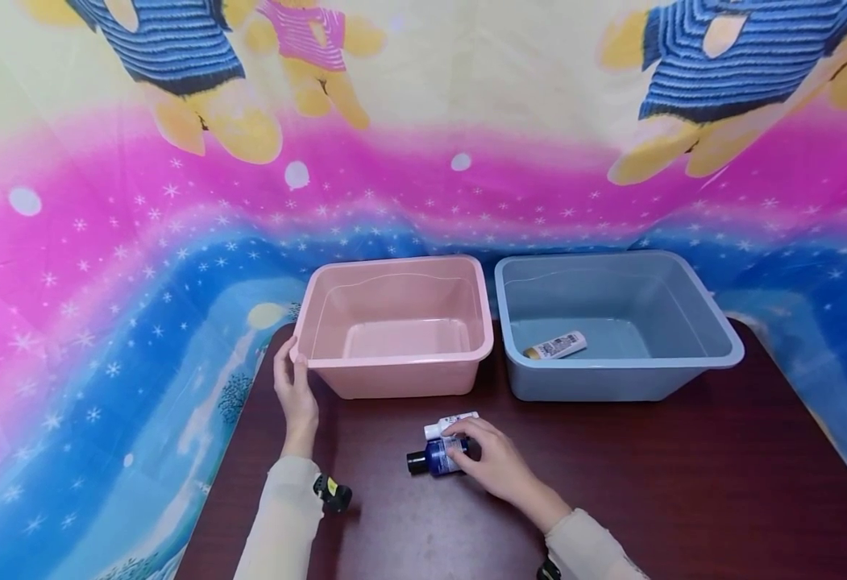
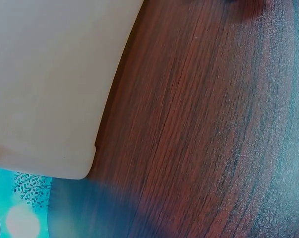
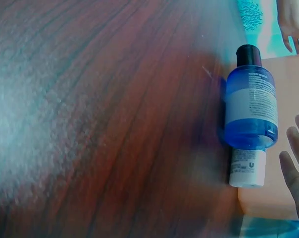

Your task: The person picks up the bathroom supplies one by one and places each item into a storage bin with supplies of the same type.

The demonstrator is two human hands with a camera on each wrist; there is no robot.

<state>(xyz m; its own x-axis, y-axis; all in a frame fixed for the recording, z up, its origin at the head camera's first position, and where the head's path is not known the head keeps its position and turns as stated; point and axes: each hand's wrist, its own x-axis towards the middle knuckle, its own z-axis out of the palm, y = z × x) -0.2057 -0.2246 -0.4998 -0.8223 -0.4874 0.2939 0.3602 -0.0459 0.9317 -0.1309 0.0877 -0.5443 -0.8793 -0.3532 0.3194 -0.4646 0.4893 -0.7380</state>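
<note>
A dark blue bottle (image 1: 441, 457) with a black cap lies on its side on the table. Just beyond it lies a smaller white bottle (image 1: 438, 428), partly hidden. My right hand (image 1: 499, 467) hovers at the blue bottle's base end. In the right wrist view its fingers (image 3: 293, 163) are spread and apart from both bottles. At the pink basin's (image 1: 394, 383) near left corner, my left hand (image 1: 298, 399) touches the rim with fairly straight fingers. The left wrist view shows mostly the basin's side wall (image 2: 50, 89).
Right of the pink basin stands a blue-grey basin (image 1: 590, 385), holding a white bottle (image 1: 561, 345) with a gold cap. Both stand at the back of the dark wooden table (image 1: 670, 483). A printed cloth (image 1: 423, 185) hangs behind. Wrist cameras (image 1: 332, 491) sit on the sleeves.
</note>
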